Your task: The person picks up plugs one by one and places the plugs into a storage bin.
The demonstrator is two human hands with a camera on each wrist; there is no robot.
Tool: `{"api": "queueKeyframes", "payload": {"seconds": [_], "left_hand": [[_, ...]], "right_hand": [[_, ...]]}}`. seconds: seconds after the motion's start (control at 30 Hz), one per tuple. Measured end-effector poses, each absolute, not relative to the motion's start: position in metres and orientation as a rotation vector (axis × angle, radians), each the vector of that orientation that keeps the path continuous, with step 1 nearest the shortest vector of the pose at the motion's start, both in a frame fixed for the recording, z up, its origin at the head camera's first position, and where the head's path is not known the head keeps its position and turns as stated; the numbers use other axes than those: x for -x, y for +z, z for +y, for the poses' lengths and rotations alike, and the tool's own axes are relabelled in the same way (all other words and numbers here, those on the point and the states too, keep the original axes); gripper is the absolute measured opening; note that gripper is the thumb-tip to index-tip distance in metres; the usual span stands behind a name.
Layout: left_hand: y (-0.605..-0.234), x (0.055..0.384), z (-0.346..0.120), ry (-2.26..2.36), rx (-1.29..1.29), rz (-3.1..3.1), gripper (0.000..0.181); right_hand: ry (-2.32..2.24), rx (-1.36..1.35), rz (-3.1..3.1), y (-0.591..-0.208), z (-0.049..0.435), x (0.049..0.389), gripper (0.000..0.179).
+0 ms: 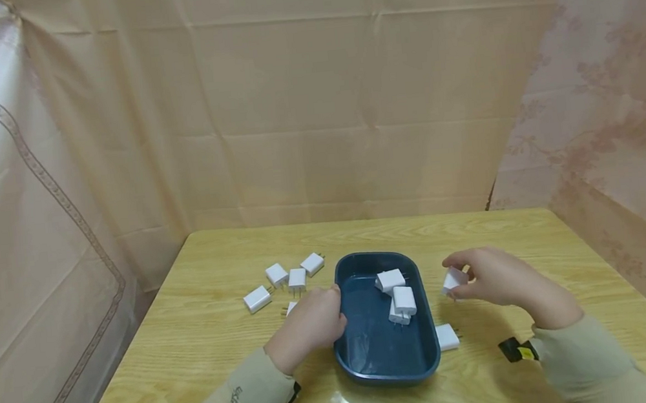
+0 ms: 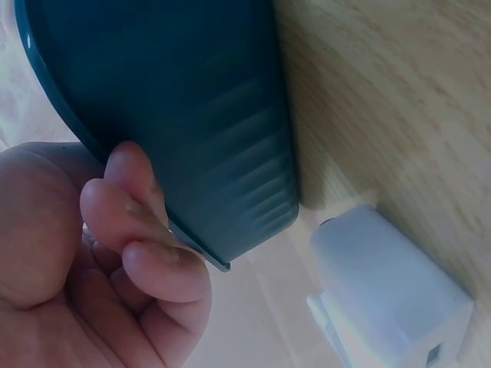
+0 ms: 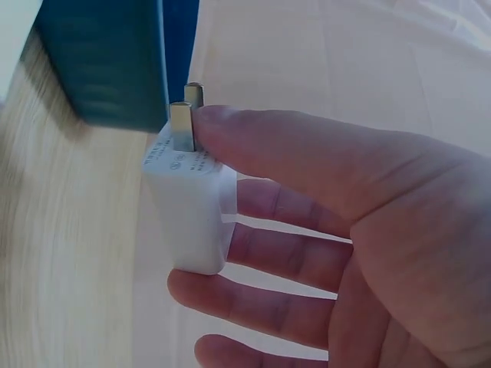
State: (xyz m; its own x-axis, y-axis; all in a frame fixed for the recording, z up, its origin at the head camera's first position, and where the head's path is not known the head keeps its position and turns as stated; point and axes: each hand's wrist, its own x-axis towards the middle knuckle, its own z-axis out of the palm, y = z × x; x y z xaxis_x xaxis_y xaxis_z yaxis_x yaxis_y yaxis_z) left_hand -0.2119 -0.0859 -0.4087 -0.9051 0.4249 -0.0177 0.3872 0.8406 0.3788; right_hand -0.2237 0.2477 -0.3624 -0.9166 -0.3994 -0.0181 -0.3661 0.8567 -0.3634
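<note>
A dark blue rectangular tub point(image 1: 367, 353) stands on the table with several white plug chargers point(image 1: 404, 300) piled toward its right side. My left hand point(image 1: 315, 319) grips the tub's left rim, fingers curled at the edge in the left wrist view. To the right of the tub, my right hand point(image 1: 490, 276) holds a white charger point(image 3: 188, 218) above the table. Its thumb lies by the two metal prongs point(image 3: 182, 126), and other fingers support the opposite end. Another charger point(image 1: 447, 337) lies against the tub's right outer wall.
Left of the tub, several more chargers point(image 1: 258, 299) lie scattered on the wooden table point(image 1: 210, 368), one partly hidden behind my left hand. A beige cloth point(image 1: 290, 101) hangs behind the table, with patterned cloth point(image 1: 617, 102) at the right.
</note>
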Motion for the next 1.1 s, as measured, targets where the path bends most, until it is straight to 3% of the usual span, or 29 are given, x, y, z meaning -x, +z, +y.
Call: {"api": "queueKeyframes", "payload": {"seconds": [1.1], "left_hand": [[-0.407, 0.212, -0.086, 0.567, -0.647, 2.907, 0.053]], "right_hand": [[-0.391, 0.822, 2.955, -0.357, 0.171, 0.27, 0.049]]}}
